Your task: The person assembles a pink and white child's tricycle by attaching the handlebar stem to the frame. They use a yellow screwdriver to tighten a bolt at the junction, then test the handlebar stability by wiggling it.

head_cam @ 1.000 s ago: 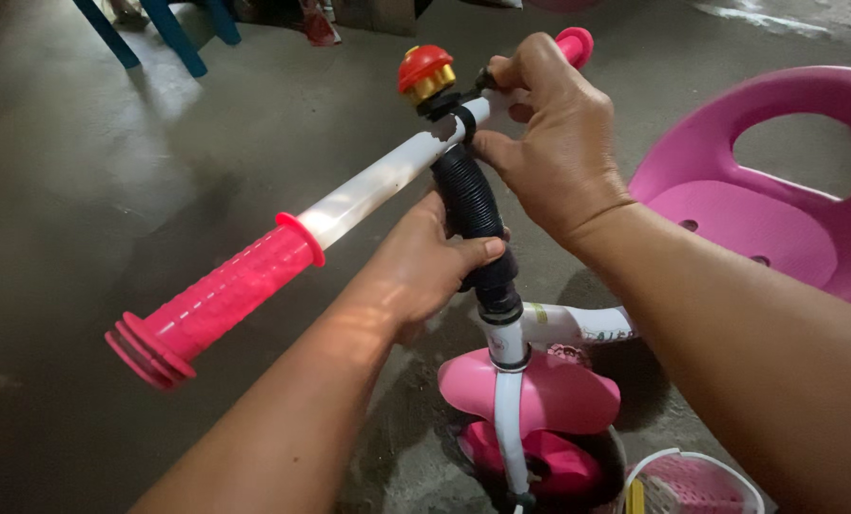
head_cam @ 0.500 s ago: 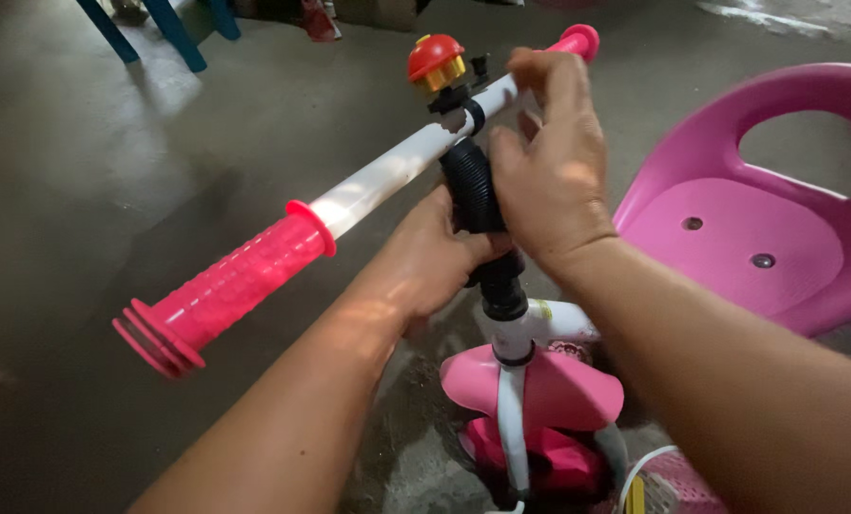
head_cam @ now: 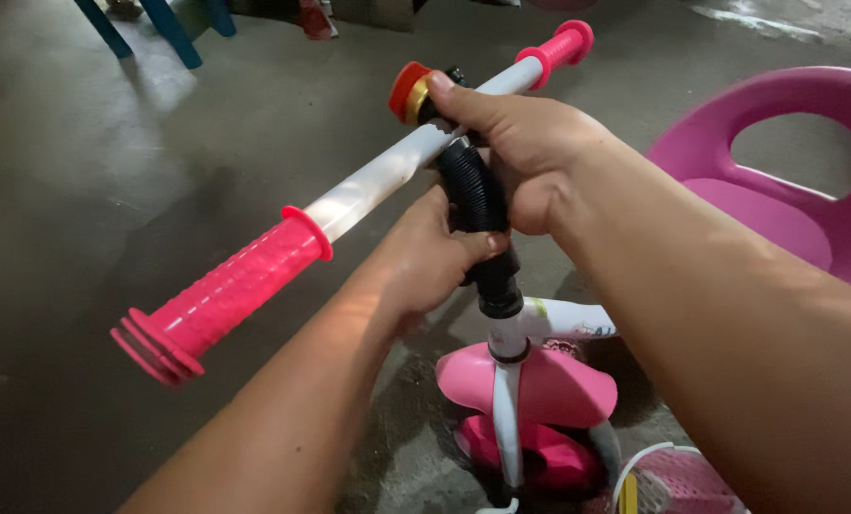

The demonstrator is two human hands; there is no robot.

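We have a child's tricycle in front of us, and its white handlebar runs on a slant from lower left to upper right across the view. At the near end sits a ribbed pink grip with a flared end; the far pink grip is small and high in the picture. Where the bar meets the stem there is a black ribbed sleeve running down to the white steering column.

Our left hand is closed around that black sleeve from the near side, thumb tip pressed against it. Our right hand is clamped over the middle of the bar just above — fingers wrapped over the joint, the forefinger reaching toward a red-and-gold bell mounted on the bar. The two hands sit close together, one just above the other, almost touching.

Below them the column passes through a pink front fender, with a pink wheel under it. To the right stands the pink seat with an open backrest — well behind our right forearm. Everything rests on a grey concrete floor, and blue furniture legs show at the far top left.
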